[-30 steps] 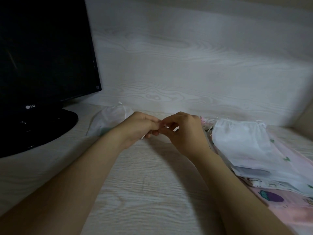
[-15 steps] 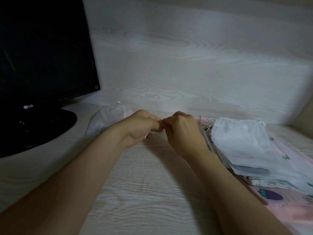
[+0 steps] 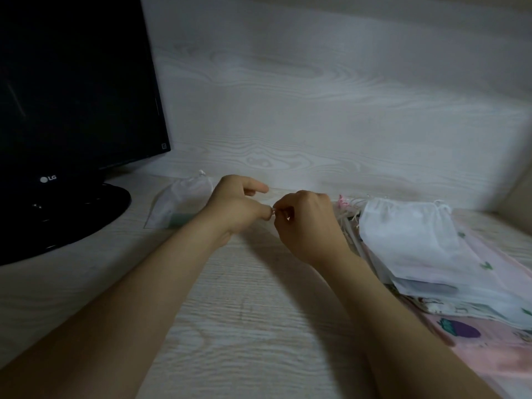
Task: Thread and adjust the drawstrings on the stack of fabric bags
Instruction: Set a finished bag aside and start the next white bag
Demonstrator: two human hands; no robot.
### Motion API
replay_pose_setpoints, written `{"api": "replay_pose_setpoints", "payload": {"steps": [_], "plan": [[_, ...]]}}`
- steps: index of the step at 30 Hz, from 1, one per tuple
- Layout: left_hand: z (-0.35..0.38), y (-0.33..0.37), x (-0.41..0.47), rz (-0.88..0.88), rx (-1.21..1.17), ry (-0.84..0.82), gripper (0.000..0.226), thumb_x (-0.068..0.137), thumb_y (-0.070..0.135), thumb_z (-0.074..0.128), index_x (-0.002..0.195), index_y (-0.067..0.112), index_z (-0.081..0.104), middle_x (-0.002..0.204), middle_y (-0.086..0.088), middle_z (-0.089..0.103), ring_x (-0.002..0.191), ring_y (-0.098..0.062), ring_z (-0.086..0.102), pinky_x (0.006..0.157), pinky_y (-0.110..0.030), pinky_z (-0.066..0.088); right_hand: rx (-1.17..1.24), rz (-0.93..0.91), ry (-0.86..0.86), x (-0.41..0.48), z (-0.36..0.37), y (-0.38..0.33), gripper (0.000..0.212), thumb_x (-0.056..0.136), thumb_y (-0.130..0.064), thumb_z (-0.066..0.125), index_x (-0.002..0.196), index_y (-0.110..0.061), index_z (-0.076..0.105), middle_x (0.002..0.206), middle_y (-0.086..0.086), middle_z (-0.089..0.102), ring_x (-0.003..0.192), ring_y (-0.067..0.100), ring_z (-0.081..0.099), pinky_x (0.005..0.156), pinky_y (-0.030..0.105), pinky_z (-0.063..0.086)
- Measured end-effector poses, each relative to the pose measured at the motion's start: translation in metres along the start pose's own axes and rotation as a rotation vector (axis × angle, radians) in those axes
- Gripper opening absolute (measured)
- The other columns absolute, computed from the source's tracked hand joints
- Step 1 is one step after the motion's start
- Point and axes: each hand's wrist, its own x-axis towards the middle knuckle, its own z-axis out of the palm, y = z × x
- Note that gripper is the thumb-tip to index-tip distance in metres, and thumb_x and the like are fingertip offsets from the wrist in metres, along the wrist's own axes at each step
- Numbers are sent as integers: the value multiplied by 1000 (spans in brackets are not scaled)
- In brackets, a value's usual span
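Together, hands [image 3: 239,207] [image 3: 305,223] pinch a tiny item [image 3: 272,209] (bag stack [image 3: 417,240] beside).

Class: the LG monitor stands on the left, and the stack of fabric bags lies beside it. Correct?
No. The head view shows the stack of fabric bags on the right, away from the LG monitor; only one white bag lies beside it.

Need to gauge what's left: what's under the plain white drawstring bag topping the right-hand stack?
Beneath the plain white drawstring bag: edges of a pale bag with green print and a pink bag with purple print. Any others are covered.
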Motion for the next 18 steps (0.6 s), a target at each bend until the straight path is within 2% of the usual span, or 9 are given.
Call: {"api": "replay_pose_setpoints", "payload": {"steps": [1, 2, 6, 8, 10, 14, 18], "plan": [[-1, 0, 0, 10, 10, 42, 51, 71, 7, 92, 116, 27, 78, 123, 3, 63, 118, -14, 61, 93, -29, 52, 48, 22, 7, -1, -2, -1, 13, 84, -10, 70, 87, -13, 82, 71, -1, 73, 58, 11, 59, 61, 11, 40], [-3, 0, 0, 24, 24, 74, 48, 70, 8, 93, 112, 28, 78, 122, 4, 64, 117, -14, 63, 95, -31, 54, 86, 44, 10, -2, -4, -3, 12, 83, -11, 71, 85, -14, 82, 68, -3, 72, 55, 9, 58, 60, 9, 39], [-5, 0, -1, 128, 38, 86, 36, 70, 10, 95, 96, 27, 77, 108, 6, 74, 100, -17, 74, 92, -42, 63, 212, 160, 9, -3, -7, -2, 11, 84, -17, 72, 77, -18, 81, 63, -3, 72, 58, 13, 64, 56, 20, 46], [-4, -2, -2, 174, 55, 100, 33, 69, 12, 96, 87, 26, 73, 100, 3, 76, 94, -19, 76, 86, -45, 64, 361, 271, -18, -3, -8, -1, 11, 86, -18, 73, 80, -20, 81, 63, -5, 72, 54, 8, 61, 52, 18, 44], [-3, -3, -3, 208, 53, 96, 31, 70, 13, 97, 77, 27, 71, 96, 4, 78, 91, -19, 77, 84, -46, 65, 571, 384, -61, -2, -10, -2, 10, 89, -16, 76, 82, -19, 82, 62, -3, 70, 55, 6, 55, 55, 19, 43], [-5, -5, -2, 273, 36, 74, 39, 72, 3, 94, 57, 30, 70, 88, 7, 80, 88, -9, 78, 88, -39, 64, 851, 522, -135, -1, -13, -1, 10, 92, -4, 71, 89, -2, 81, 61, 4, 58, 58, 10, 49, 61, 25, 40], [-4, -4, -2, 304, -4, 52, 30, 73, 1, 93, 64, 24, 77, 87, 5, 81, 87, -7, 78, 89, -30, 63, 1023, 583, -177, 0, -15, 2, 13, 93, -3, 67, 93, 5, 78, 72, 13, 53, 68, 19, 46, 62, 31, 36]]}}
